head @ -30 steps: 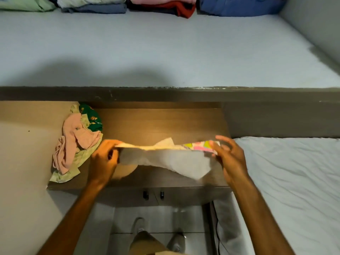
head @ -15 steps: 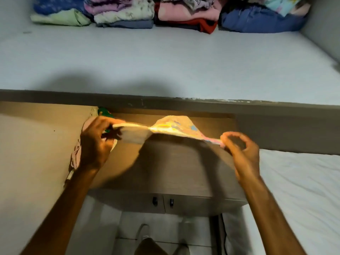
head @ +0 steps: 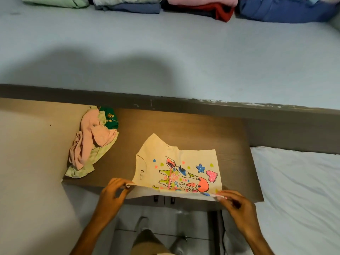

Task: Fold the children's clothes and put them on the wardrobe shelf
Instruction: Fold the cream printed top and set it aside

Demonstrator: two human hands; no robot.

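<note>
A cream child's shirt [head: 176, 168] with a colourful giraffe print lies spread face up on the brown wooden surface [head: 184, 126]. Its near edge hangs over the front. My left hand [head: 115, 194] pinches the shirt's near left corner. My right hand [head: 233, 203] pinches the near right corner. A crumpled heap of pink, pale green and dark green clothes [head: 92, 142] lies left of the shirt. Folded clothes [head: 184, 6] are stacked in a row at the back of the grey shelf [head: 165, 57] above.
A bed with a white sheet [head: 298, 190] stands to the right. A grey wall panel [head: 31, 172] borders the left. Below the surface are cabinet doors with two small handles [head: 163, 199], and my feet on the floor.
The shirt was held stretched in the air between both hands; now it lies flat on the wooden surface, print up, with both hands drawn back to its near corners.
</note>
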